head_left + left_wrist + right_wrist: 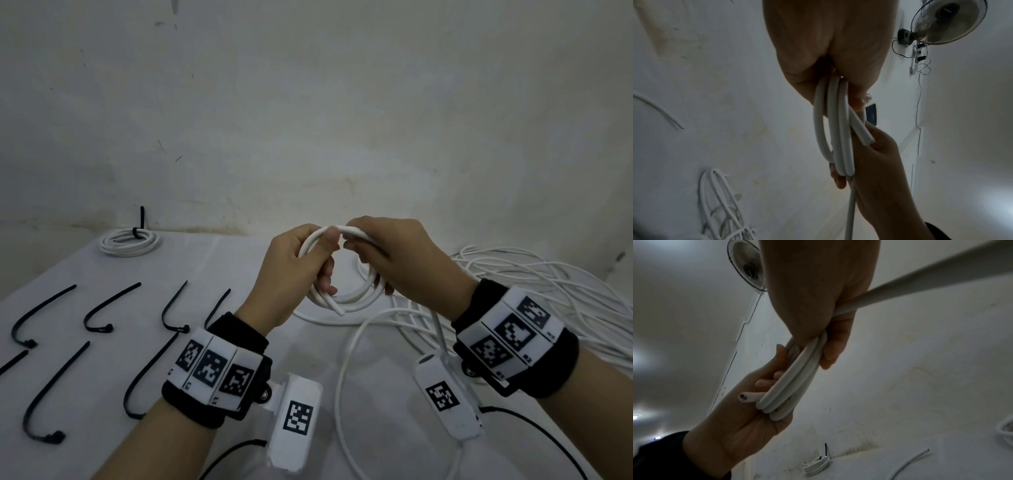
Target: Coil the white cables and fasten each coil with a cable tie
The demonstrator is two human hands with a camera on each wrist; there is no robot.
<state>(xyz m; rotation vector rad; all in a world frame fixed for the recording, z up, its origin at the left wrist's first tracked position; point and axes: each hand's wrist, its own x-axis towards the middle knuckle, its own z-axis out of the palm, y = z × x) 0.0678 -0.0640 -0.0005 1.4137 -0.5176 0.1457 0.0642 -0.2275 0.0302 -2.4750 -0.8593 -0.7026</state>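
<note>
1. The white coil [346, 294] of about three thick loops is held above the table [239, 260], its cut end [340, 312] poking out at the bottom.
2. The left hand [294, 270] and right hand [404, 260] grip opposite sides – fingers curled round the loops, thumbs pinching the top.
3. A finished coil [129, 241] lies far left; black cable ties [102, 308] lie spread on the left – a loose cable pile [534, 291] lies on the right.

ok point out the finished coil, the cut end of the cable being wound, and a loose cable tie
finished coil [130, 242]: head view, on its white loops
cut end [745, 397]: right wrist view, on the tip's cut face
loose cable tie [41, 315]: head view, on its strap's middle
</note>
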